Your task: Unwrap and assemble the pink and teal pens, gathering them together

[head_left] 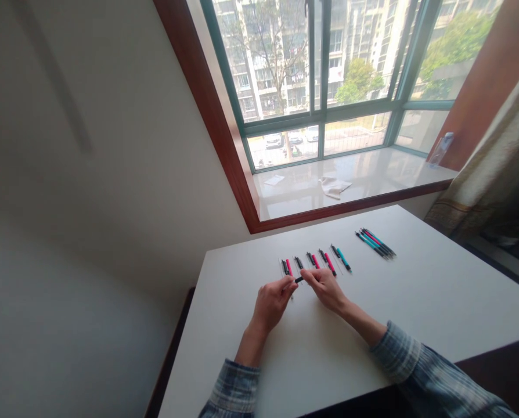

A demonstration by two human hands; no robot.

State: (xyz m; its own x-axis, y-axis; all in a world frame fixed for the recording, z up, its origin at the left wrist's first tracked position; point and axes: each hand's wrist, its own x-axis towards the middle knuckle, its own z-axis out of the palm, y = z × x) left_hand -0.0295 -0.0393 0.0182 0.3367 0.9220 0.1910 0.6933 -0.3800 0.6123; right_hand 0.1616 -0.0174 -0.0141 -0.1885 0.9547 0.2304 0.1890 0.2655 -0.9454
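My left hand [271, 303] and my right hand [327, 288] are close together above the white table. Both are closed in a pinch on a short black pen part [299, 280], which bridges the gap between their fingertips. My fingers cover its ends. Just beyond them lies a row of pen parts: a pink barrel [288, 266] beside a black piece, a lone black piece [299, 263], more black-and-pink sets, and a teal barrel [343, 259] at the right end. Thin rods lie among these pieces, partly hidden by my hands.
Several whole pens [376, 242], teal, pink and black, lie side by side at the table's far right. Behind the white table [242, 261] is a windowsill [294, 194] with a crumpled cloth [334, 187] and a clear bottle [441, 150]. A curtain [481, 157] hangs at right.
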